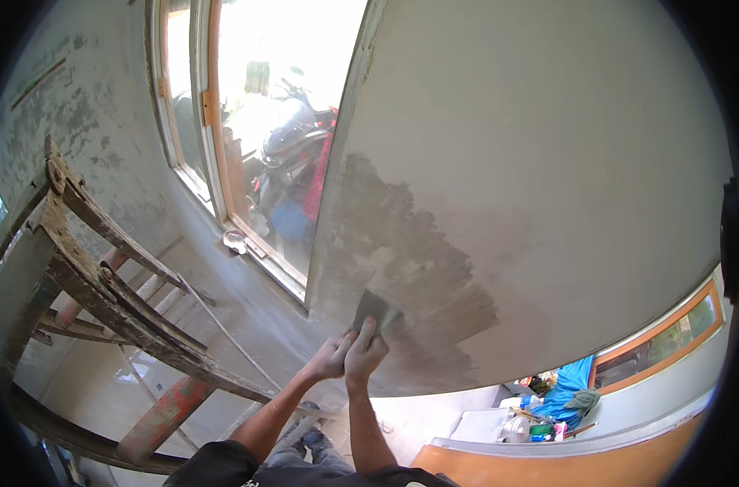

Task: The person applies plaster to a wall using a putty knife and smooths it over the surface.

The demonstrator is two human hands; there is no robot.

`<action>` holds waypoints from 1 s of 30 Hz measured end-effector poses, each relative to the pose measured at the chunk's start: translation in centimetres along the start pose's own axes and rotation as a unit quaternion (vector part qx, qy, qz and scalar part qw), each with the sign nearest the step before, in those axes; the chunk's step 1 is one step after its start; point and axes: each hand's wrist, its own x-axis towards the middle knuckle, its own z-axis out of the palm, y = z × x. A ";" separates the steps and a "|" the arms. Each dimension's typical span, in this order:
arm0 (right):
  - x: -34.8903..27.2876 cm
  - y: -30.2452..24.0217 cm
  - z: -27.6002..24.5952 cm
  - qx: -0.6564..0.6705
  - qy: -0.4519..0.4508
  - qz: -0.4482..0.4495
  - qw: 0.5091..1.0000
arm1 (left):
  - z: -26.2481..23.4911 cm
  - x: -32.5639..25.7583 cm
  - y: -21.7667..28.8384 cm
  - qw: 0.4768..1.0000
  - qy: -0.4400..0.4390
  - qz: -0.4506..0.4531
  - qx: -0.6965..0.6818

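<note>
The place is a house interior under renovation. A wall [548, 162] carries a fresh, partly spread skim coat. A plaster-crusted wooden scaffold [102, 284] stands beside it. A window frame [215, 162] opens onto a parked scooter [292, 138]. Household goods [540, 418] lie on the floor below.

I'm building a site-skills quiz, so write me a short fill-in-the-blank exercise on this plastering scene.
1. Both hands, the left hand and the right hand, press a flat trowel against the ____.
2. The plaster around the trowel looks ____ than the pale plaster farther right.
3. Through the window a parked ____ shows.
4. Left of the person stands a dirty ____.

Missing words: wall; darker; scooter; ladder
</note>
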 end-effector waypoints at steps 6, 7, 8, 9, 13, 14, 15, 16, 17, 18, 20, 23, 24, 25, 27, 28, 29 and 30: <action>-0.6 0.4 1.7 0.062 0.014 0.033 0.997 | -1.7 -0.6 -1.5 0.997 -0.047 -0.057 -0.011; -1.9 2.0 1.8 0.074 0.001 0.076 0.994 | -2.1 -1.6 -4.3 0.997 -0.039 -0.067 0.000; -3.2 5.0 1.1 0.026 -0.013 0.095 0.995 | -1.8 -3.2 -5.8 0.997 -0.037 -0.062 0.015; -5.1 7.9 0.5 -0.015 -0.032 0.112 0.993 | -1.8 -4.7 -7.5 0.998 -0.029 -0.052 0.034; -12.2 12.0 -3.5 0.049 -0.049 0.213 0.975 | -0.8 -12.7 -11.2 0.946 -0.046 -0.318 -0.026; -13.7 13.3 -4.8 0.047 -0.073 0.257 0.962 | -0.2 -14.4 -10.8 0.936 -0.044 -0.348 -0.030; -14.9 15.6 -6.0 0.046 -0.098 0.300 0.948 | 0.6 -16.0 -10.9 0.924 -0.042 -0.378 -0.032; -16.1 17.6 -7.1 0.015 -0.093 0.317 0.944 | 1.7 -17.2 -10.8 0.944 -0.027 -0.329 0.013; -16.5 17.5 -7.5 0.017 -0.088 0.318 0.944 | 2.2 -18.5 -11.1 0.959 -0.007 -0.278 0.058; -16.9 17.2 -8.1 0.076 -0.074 0.381 0.918 | 2.0 -19.5 -12.7 0.946 -0.057 -0.309 0.080; -17.5 15.4 -8.7 0.137 -0.055 0.413 0.899 | 2.3 -20.7 -14.3 0.942 -0.063 -0.258 0.207; -16.3 13.4 -9.7 0.077 -0.091 0.348 0.930 | 3.7 -19.1 -11.4 0.922 -0.092 -0.228 0.299; -15.9 14.2 -9.9 0.079 -0.129 0.332 0.931 | 4.1 -18.1 -10.5 0.968 -0.064 -0.167 0.174; -15.2 12.0 -9.2 0.173 -0.094 0.357 0.913 | 3.3 -17.1 -9.4 0.992 -0.032 -0.108 0.048; -13.6 9.6 -9.2 0.200 -0.152 0.368 0.895 | 1.2 -14.9 -6.5 0.908 -0.126 -0.325 -0.234; -13.4 8.9 -9.0 0.235 -0.173 0.345 0.892 | 0.3 -13.9 -6.0 0.872 -0.191 -0.337 -0.298; -13.0 8.2 -8.8 0.271 -0.192 0.320 0.887 | -0.4 -12.8 -5.4 0.828 -0.252 -0.348 -0.361; -12.5 7.2 -8.7 0.284 -0.217 0.333 0.873 | -0.9 -12.0 -4.3 0.839 -0.251 -0.340 -0.344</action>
